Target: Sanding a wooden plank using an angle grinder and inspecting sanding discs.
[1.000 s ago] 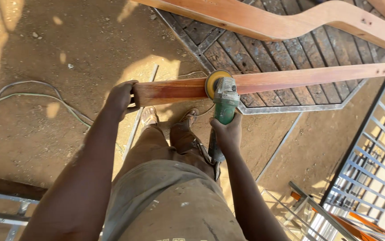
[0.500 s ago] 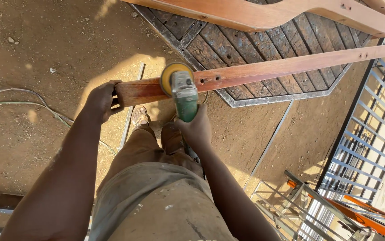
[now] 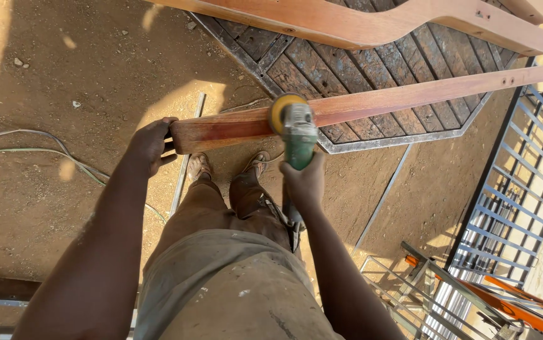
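Gripping the near end of the long reddish wooden plank (image 3: 372, 104), the left hand (image 3: 150, 145) has its fingers curled tight. The right hand (image 3: 305, 182) is wrapped closed around the green grinder with a yellow disc (image 3: 293, 129), which is touching the plank.

A long reddish-brown wooden rail (image 3: 372, 101) is held level above the dirt ground. A green angle grinder (image 3: 297, 135), its yellow disc upright, is pressed against the rail's near side.

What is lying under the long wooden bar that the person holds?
Under the wooden bar lie a dark slatted panel, bare ground and the person's shoes. The strip directly beneath it is hidden.
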